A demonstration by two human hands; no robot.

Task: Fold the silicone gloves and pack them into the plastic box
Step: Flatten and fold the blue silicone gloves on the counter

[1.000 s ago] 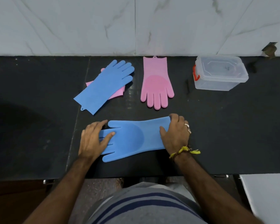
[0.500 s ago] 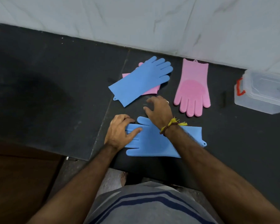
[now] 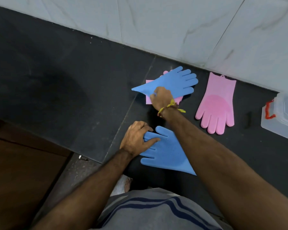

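A blue silicone glove [image 3: 166, 151] lies flat near the counter's front edge, and my left hand [image 3: 136, 138] presses down on its fingers. Farther back, a second blue glove [image 3: 175, 82] lies over a pink glove [image 3: 148, 100] that is mostly hidden. My right hand [image 3: 161, 97] pinches the cuff edge of that second blue glove and lifts it slightly. Another pink glove [image 3: 216, 103] lies flat to the right, fingers pointing toward me. The clear plastic box [image 3: 281, 123] with a red latch stands at the right edge, lid on and partly cut off.
The dark stone counter [image 3: 65, 80] meets a white marble wall [image 3: 173, 22] at the back. Its front edge runs diagonally past my left wrist, with a wooden surface [image 3: 15, 171] below on the left.
My right hand left the near blue glove's cuff, reached back and took hold of the far blue glove's cuff. The camera swung left; my left hand stayed on the near glove.
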